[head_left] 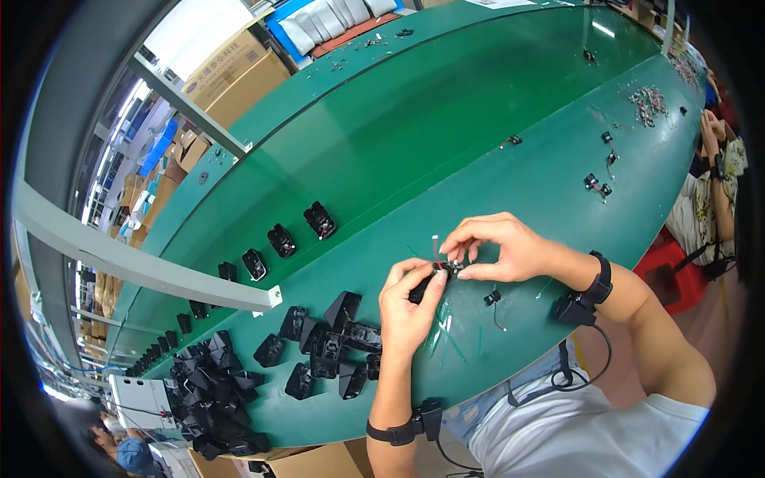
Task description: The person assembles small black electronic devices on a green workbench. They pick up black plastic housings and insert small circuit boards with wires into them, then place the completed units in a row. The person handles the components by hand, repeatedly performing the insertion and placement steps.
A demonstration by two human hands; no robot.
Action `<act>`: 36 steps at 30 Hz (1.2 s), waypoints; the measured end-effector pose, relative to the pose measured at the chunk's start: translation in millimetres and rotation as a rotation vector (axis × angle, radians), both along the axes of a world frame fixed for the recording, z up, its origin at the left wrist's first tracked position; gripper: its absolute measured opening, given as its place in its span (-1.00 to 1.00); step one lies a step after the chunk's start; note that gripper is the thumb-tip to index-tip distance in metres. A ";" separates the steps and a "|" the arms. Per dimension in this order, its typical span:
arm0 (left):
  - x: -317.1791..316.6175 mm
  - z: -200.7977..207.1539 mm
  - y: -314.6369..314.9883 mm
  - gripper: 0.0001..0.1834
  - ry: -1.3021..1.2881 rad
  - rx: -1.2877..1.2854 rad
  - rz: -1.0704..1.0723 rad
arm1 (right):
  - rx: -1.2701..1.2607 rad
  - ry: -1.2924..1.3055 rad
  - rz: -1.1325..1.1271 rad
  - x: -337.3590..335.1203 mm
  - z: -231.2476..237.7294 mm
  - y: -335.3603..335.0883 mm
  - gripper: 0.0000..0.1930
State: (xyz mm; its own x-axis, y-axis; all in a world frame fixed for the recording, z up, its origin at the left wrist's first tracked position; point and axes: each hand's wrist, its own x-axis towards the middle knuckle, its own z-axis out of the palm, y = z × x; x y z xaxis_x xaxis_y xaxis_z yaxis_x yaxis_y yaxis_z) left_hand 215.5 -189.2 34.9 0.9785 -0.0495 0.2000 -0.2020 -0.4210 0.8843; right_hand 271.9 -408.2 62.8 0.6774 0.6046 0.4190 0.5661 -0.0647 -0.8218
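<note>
Over the near edge of the green workbench (558, 179) my two hands meet. My left hand (406, 311) is closed, thumb against fingers, on a small black plastic part (417, 291) that it mostly covers. From the right, my right hand (510, 248) bends its fingers in and pinches a small dark piece (454, 267) at the top of that part; its exact kind is hidden. A short wire lead with a white plug (436, 239) sticks up between the hands. Below my right hand lies a small black component with a wire (492, 298). Thin clear green strips (448, 338) are scattered beside my left wrist.
Left of my hands sit loose black housings (325, 350) and a large heap of them (209, 390). More housings (280, 239) stand in a row on the bright green belt. A grey metal post (151, 259) crosses the left side. Small wired parts (647, 103) lie far right, near another person.
</note>
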 end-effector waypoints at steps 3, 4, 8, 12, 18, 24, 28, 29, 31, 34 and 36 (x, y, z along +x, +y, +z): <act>-1.0 1.6 2.4 -0.72 -0.019 0.158 0.086 | 0.009 0.026 -0.049 -0.1 -0.3 -1.1 -0.61; -2.9 7.4 0.7 -0.72 -0.046 0.244 0.112 | -0.003 -0.038 -0.056 0.1 -0.8 -0.8 -0.61; -5.0 20.5 -7.0 -0.73 -0.109 0.158 0.150 | -0.014 -0.316 -0.087 0.1 -3.1 -0.7 -0.62; -8.5 24.6 -8.9 -0.75 0.007 -0.055 -0.029 | 0.039 -0.470 -0.107 -6.5 2.8 5.3 -0.64; -2.9 -2.1 -8.9 -0.68 0.009 -0.317 -0.056 | 0.110 -0.320 -0.024 -9.4 0.2 10.7 -0.68; -8.8 11.9 -17.7 -0.64 -0.243 0.008 0.061 | 0.129 -0.135 -0.156 -17.8 -1.5 12.0 -0.75; -8.5 11.2 -19.3 -0.66 -0.264 0.076 0.129 | 0.137 -0.155 -0.200 -21.1 -9.1 18.5 -0.75; -8.6 11.5 -19.3 -0.66 -0.267 0.090 0.139 | 0.133 -0.173 -0.210 -22.3 -9.9 19.7 -0.75; -9.6 11.8 -18.4 -0.67 -0.282 0.131 0.138 | 0.145 -0.101 -0.219 -22.4 -12.5 21.3 -0.79; -8.6 9.9 -21.8 -0.66 -0.317 0.123 0.113 | 0.132 -0.003 -0.237 -21.0 -14.5 19.1 -0.83; -10.2 9.5 -24.6 -0.64 -0.324 0.137 0.105 | 0.139 0.051 -0.259 -21.6 -14.6 20.1 -0.85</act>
